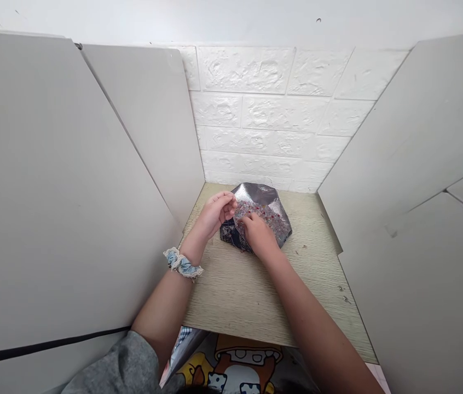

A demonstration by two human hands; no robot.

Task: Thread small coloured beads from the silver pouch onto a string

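Nearest, below the tabletop's front edge, shows a grey cloth printed with orange, yellow and white cartoon figures, with a short grey fabric sleeve on the left arm. A ruffled light-blue fabric scrunchie with cream lace edging circles the left wrist. Both arms reach over a pale, wood-grained flat tabletop, where 2 small shiny bits lie near the right edge. Farther in, the bare right hand has its bent fingers at small clear, pink and red beads; I cannot tell whether they pinch any. The beads lie on the crinkled silver lining of a dark, patterned bag, spread on the tabletop. The bare left hand is raised at the bag's left side, fingers curled, thumb near fingertips; whether it grips anything thin I cannot tell. Smooth grey-white flat panels flank the tabletop, and behind the bag rises a white brick-patterned wall
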